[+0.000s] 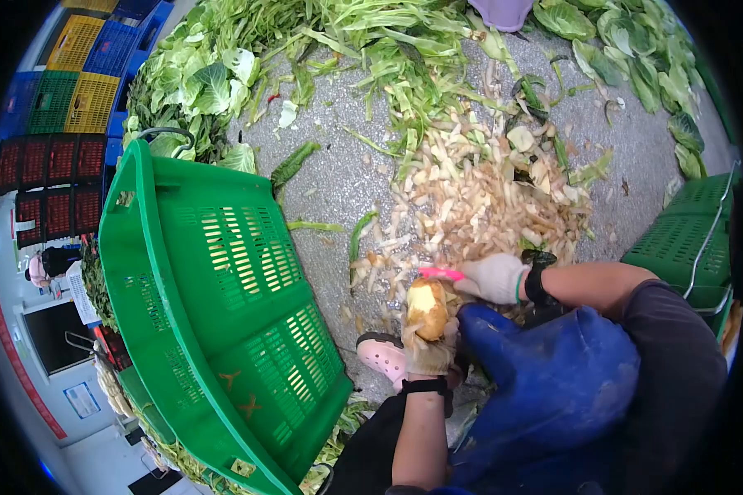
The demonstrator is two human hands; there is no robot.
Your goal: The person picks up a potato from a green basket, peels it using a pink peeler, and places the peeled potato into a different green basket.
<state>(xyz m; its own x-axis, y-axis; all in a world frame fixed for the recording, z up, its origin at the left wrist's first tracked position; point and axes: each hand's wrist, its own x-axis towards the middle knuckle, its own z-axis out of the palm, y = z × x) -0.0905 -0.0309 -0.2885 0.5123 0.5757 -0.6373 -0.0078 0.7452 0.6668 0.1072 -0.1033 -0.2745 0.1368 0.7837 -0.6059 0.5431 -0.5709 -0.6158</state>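
Note:
My left hand point(429, 351), in a pale glove, is closed round a brown potato point(427, 309) whose upper part is peeled to pale yellow. To its right my right hand point(495, 279), also gloved, holds a pink peeler point(442, 273) just above the potato. The peeler's blade is too small to make out. Beneath and beyond both hands, a heap of peelings point(487, 198) lies on the grey floor point(330, 181).
A large green crate point(231, 322) stands at the left, another green crate point(685, 231) at the right. Leaf scraps point(371, 33) cover the floor ahead. Stacked crates point(74, 99) and a distant person point(56, 261) are at the far left.

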